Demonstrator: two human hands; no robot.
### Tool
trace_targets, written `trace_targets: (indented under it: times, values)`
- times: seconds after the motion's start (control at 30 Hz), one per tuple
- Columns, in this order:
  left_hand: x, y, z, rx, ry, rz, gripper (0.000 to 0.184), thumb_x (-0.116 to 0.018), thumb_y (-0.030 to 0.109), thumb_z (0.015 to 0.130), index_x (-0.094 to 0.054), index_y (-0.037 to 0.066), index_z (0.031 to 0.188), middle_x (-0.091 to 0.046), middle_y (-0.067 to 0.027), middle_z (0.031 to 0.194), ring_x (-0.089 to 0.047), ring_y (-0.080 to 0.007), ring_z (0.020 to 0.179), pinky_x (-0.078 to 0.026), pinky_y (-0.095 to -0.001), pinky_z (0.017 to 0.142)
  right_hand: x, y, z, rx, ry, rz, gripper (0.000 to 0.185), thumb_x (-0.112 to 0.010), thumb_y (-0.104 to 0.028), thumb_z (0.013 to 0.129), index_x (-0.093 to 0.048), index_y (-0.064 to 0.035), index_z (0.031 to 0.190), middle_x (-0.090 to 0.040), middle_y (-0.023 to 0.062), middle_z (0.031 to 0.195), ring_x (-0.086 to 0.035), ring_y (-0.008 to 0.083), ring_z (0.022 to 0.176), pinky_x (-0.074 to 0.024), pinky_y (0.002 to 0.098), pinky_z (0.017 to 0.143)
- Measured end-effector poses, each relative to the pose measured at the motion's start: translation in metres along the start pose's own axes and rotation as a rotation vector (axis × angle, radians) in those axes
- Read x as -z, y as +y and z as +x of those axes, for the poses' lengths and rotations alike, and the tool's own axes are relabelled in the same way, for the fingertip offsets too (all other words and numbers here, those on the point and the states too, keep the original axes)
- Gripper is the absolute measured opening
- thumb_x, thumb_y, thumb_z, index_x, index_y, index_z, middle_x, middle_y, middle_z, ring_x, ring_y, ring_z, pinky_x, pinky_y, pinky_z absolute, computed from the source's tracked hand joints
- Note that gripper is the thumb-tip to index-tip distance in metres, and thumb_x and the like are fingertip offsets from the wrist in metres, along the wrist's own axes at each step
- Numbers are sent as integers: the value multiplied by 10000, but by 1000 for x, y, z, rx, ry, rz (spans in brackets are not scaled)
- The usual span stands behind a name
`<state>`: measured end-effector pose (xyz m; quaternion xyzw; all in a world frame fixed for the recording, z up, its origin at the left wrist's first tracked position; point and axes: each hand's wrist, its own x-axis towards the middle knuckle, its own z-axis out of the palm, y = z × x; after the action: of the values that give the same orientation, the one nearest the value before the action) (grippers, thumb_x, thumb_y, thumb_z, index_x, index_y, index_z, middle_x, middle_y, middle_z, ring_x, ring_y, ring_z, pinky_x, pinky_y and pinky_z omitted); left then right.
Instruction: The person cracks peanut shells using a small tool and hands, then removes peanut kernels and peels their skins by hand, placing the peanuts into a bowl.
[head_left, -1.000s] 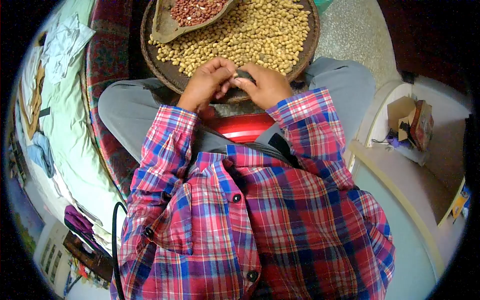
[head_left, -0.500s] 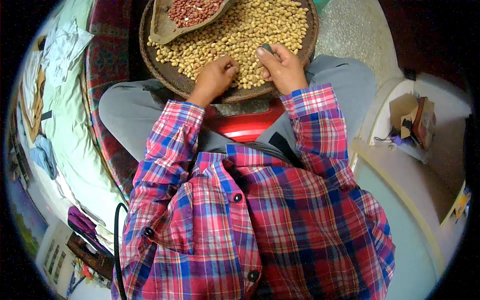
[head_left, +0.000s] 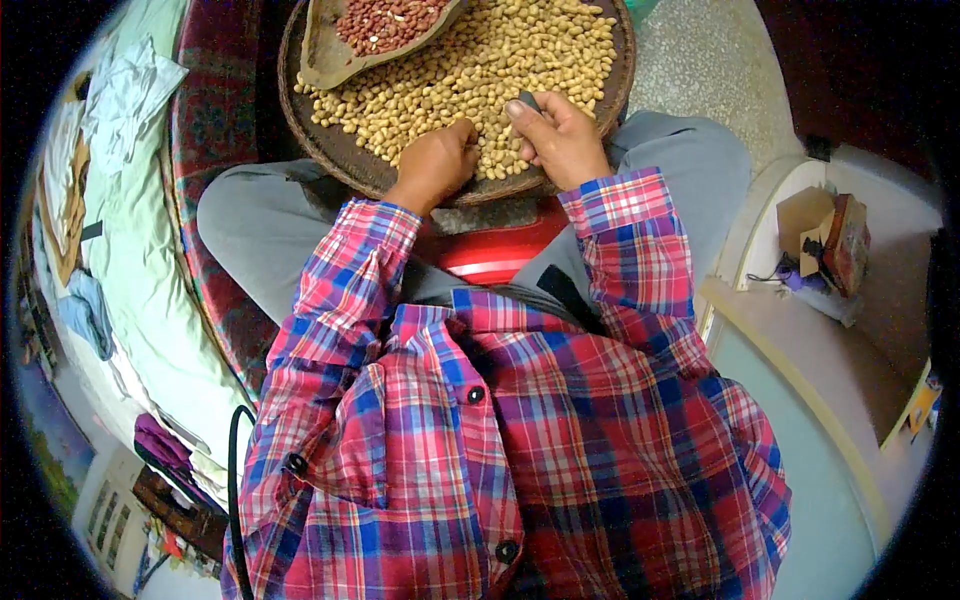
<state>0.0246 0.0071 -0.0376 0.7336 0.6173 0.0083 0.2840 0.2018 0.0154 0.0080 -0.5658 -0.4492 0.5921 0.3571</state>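
My left hand [head_left: 440,162] is closed, knuckles up, over the near edge of the unshelled peanuts [head_left: 480,75]. What its fingers hold, if anything, is hidden. Just to the right, my right hand [head_left: 566,143] grips a small dark object [head_left: 528,101] between thumb and curled fingers; only its blunt end shows, so I cannot tell its kind. Both hands are above a round woven tray [head_left: 292,100] spread with the peanuts in their shells. A brown scoop-like container [head_left: 335,72] sits on the tray's far left side and holds shelled red peanuts [head_left: 390,22].
The tray rests by my crossed legs in grey trousers [head_left: 250,225]. To the left runs a bed with a pale green sheet [head_left: 150,250] and crumpled clothes. A shelf [head_left: 815,300] with a cardboard box [head_left: 803,215] stands at right. A black cable [head_left: 233,490] hangs by my left side.
My left hand has moved slightly right, nearer my right hand, and its fingers have turned further under. My right hand has shifted a little left, still gripping the dark object.
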Motion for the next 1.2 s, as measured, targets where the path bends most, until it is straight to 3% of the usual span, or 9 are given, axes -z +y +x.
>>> trace_targets:
  times: [0.2,0.3,0.37,0.4,0.47,0.63,0.7,0.8,1.2]
  values:
    - [6,-7,2,83,-101,-25,234,-595,270,845,-574,103,1007,-649,-166,869,-632,-339,802,-489,-446,690,-2,7,2,-13,-5,-16,322,-643,-314,862,-601,-7,947,-581,23,672,-546,92,544,-451,266,507]
    - [2,-16,4,15,39,-356,239,-613,264,838,-579,94,1002,-645,-139,809,-626,-272,690,-488,-381,594,-4,3,1,-8,-5,-30,314,-649,-314,856,-607,-8,911,-584,34,665,-550,103,539,-450,280,507]
    - [29,-1,-1,326,-257,-1102,184,-590,208,874,-569,74,999,-598,-63,735,-543,-145,566,-406,-264,448,-2,12,2,8,-36,-66,304,-651,-313,853,-611,-14,897,-587,44,668,-559,111,553,-454,287,522]
    - [35,2,-5,324,-254,-1099,184,-590,208,874,-569,74,999,-598,-63,735,-543,-145,566,-406,-264,448,-3,9,3,24,-69,-105,295,-653,-311,850,-615,-20,884,-591,54,670,-568,119,566,-458,293,537]
    - [43,3,-13,256,-241,-1507,133,-560,151,897,-559,54,988,-550,-16,707,-467,-64,533,-308,-190,391,-3,4,-3,-2,-80,-127,298,-657,-316,844,-617,-23,876,-593,69,674,-576,133,591,-462,305,559]
    - [42,6,-19,224,-213,-1643,207,-553,184,901,-547,41,1050,-571,-23,774,-475,-66,511,-334,-187,379,-9,15,-5,92,-112,-248,329,-672,-345,815,-612,-29,885,-613,131,714,-611,225,677,-473,359,627]
    - [41,7,-20,153,-223,-1645,200,-551,177,899,-544,40,1044,-572,-28,778,-478,-75,518,-336,-186,387,-14,16,-6,345,-39,-346,360,-678,-371,793,-605,-34,894,-626,166,763,-622,315,723,-474,410,652]
    - [42,8,-19,134,-246,-1631,185,-553,164,893,-542,41,1031,-569,-28,778,-471,-79,515,-334,-185,392,-10,8,-9,201,-102,-374,357,-666,-379,794,-607,-49,914,-634,181,817,-618,365,774,-479,433,676]
    - [38,10,-19,133,-144,-1496,177,-567,236,920,-553,67,971,-548,11,752,-485,-47,552,-338,-170,402,-9,1,-11,212,-84,-547,376,-643,-401,803,-614,-64,967,-643,197,871,-619,384,817,-487,458,698]
